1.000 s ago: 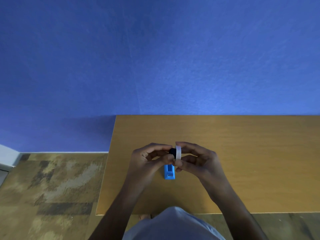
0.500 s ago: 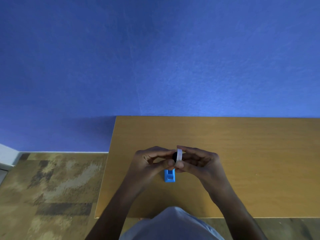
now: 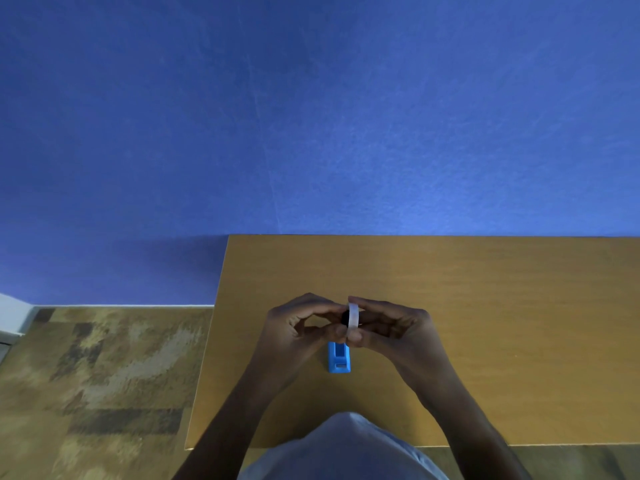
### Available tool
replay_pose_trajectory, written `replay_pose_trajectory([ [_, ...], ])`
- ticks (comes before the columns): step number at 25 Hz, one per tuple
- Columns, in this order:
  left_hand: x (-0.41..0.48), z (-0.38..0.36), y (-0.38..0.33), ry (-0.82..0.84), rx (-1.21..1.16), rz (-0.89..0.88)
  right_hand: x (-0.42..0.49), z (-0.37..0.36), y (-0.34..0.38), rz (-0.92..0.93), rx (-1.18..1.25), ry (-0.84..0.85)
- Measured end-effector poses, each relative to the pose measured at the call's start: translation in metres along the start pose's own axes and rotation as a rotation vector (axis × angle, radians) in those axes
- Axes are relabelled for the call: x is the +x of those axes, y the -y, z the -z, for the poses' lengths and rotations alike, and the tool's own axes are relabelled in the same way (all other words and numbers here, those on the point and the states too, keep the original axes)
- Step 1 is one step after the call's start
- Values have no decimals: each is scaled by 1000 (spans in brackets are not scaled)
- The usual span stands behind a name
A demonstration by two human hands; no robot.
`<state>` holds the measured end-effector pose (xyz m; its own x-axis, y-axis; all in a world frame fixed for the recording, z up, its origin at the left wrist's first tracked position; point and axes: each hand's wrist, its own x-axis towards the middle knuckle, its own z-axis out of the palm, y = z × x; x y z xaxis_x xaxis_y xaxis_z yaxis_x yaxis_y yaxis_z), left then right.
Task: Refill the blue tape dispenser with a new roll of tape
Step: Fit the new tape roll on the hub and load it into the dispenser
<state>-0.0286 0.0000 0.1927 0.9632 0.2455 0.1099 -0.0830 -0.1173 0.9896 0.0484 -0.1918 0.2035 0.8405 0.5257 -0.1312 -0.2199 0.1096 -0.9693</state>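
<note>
The blue tape dispenser (image 3: 338, 358) stands on the wooden table (image 3: 485, 306), its far end hidden under my fingers. Just above it I hold a white roll of tape (image 3: 353, 318) on edge, pinched between the thumb and fingers of my right hand (image 3: 391, 329). A small black hub (image 3: 345, 317) sits against the roll's left face, with the fingertips of my left hand (image 3: 298, 327) closed on it. Both hands meet over the dispenser, a little above the tabletop.
The table's left edge (image 3: 207, 341) drops to a patterned brown carpet (image 3: 104, 375). A blue wall (image 3: 311, 116) rises right behind the table. My light-coloured clothing (image 3: 343, 448) covers the near table edge.
My hands have stayed together over the dispenser with only small finger shifts. The black hub remains pressed at the roll's left side.
</note>
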Motion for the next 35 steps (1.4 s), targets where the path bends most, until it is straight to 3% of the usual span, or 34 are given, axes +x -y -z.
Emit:
replay_pose_trajectory([
  [16,10,-3,51,-16,-21,150,30,21,-42,-180,-151,21],
  [23,17,4,130,-273,-23,497,54,38,-126,-188,-726,-15],
  [29,11,-4,175,-173,42,662,67,47,-180,-226,-1071,86],
  [35,12,-20,188,-108,122,707,72,48,-197,-162,-1229,149],
])
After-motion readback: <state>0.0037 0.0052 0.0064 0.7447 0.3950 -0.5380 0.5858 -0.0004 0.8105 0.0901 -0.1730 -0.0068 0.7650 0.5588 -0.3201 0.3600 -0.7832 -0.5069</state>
